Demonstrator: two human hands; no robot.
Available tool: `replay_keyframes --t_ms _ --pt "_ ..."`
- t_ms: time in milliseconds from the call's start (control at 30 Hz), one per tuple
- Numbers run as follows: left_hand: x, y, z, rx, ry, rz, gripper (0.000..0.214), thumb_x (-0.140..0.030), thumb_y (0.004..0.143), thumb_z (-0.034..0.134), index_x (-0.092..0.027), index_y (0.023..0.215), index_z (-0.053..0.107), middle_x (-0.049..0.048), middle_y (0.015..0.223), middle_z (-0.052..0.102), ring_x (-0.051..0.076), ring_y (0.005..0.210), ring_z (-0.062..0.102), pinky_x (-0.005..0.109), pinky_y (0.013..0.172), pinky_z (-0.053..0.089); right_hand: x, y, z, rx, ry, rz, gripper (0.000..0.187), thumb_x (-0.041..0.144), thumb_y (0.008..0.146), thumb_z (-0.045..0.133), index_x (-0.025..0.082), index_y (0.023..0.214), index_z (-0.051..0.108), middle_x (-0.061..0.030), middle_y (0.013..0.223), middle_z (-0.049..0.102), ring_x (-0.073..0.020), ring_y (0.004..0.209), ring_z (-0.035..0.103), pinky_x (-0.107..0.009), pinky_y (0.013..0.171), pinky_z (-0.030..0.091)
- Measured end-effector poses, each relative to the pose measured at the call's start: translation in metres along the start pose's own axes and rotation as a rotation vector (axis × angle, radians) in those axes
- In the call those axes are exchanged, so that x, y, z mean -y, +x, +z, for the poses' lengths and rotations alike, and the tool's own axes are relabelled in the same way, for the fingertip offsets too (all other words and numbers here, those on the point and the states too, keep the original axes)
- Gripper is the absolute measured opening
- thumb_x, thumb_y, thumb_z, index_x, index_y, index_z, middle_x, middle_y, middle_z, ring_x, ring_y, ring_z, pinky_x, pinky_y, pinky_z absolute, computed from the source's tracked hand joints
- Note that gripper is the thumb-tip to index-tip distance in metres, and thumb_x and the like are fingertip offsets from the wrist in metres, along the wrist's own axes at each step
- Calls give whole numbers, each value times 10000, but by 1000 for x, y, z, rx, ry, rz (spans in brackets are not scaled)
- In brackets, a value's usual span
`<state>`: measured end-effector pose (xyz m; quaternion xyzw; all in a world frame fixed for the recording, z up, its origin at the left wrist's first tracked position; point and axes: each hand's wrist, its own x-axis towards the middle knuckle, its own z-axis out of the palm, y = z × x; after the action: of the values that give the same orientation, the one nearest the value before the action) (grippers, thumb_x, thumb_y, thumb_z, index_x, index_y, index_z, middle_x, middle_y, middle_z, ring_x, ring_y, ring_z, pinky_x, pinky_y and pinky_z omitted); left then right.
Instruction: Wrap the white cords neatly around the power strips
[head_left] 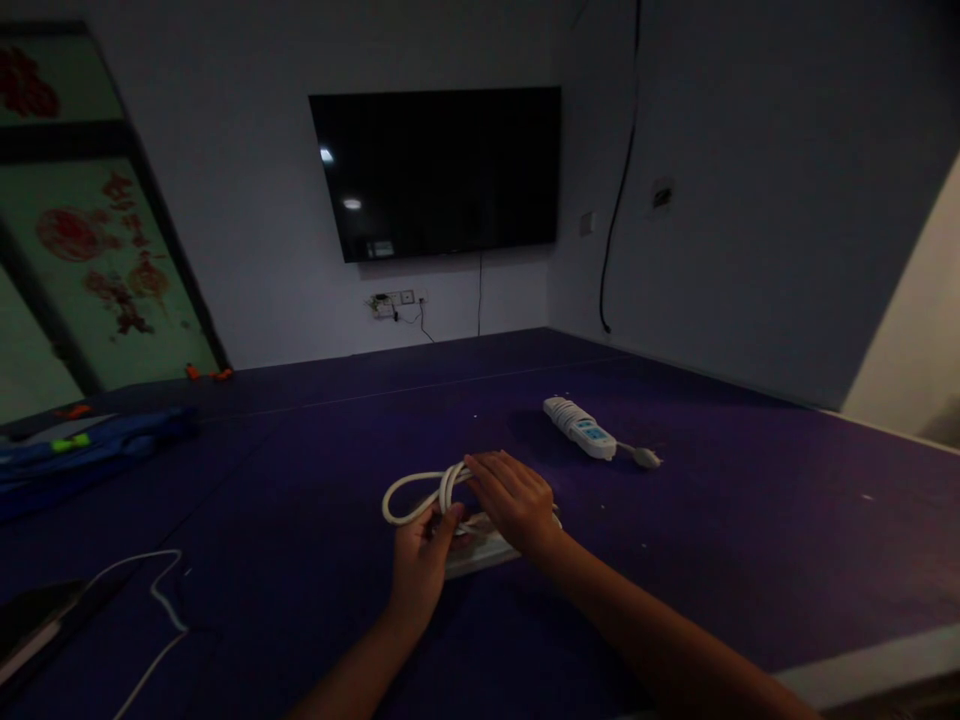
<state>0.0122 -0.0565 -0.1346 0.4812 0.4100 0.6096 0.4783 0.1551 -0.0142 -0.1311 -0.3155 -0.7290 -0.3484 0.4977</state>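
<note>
A white power strip [480, 553] lies on the dark blue table [712, 520] right in front of me, with its thick white cord [409, 493] coiled in loops at its far left end. My left hand [421, 560] pinches the cord where the loops cross, fingers closed round it. My right hand [514, 500] lies over the strip and the cord bundle, fingers curled down onto them. The strip's middle is hidden under my right hand.
A second white power strip [579, 428] with its plug [646, 458] lies farther back on the right. A thin white cable [161, 600] trails at the front left beside a dark flat object [37, 625]. Blue items [90, 450] sit at the left. A wall television [442, 170] hangs ahead.
</note>
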Motion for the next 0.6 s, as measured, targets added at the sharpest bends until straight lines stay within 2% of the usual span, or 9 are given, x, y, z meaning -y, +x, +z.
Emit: replay_keyframes --t_ms 167,367,600 --pt "-2 -3 2 -7 -23 -21 365 -469 624 724 -119 705 662 18 668 624 144 633 593 239 564 514 -3 -3 1 17 -29 -56 250 179 885 522 157 1101 644 -69 1003 704 -183 924 644 -331 897 498" --pt "-2 -3 5 -15 -70 -40 363 -465 619 731 -126 723 656 12 685 616 154 686 604 242 574 525 -8 -11 14 31 5 -41 248 147 891 501 140 1097 637 -79 1033 696 -181 1001 629 -317 924 499" --pt "-6 -6 9 -54 -58 -8 371 -487 628 712 -131 680 625 1 662 597 143 610 595 239 522 511 -17 -15 21 10 -10 -65 251 167 902 484 165 1105 632 -80 1021 700 -170 987 639 -289 902 515"
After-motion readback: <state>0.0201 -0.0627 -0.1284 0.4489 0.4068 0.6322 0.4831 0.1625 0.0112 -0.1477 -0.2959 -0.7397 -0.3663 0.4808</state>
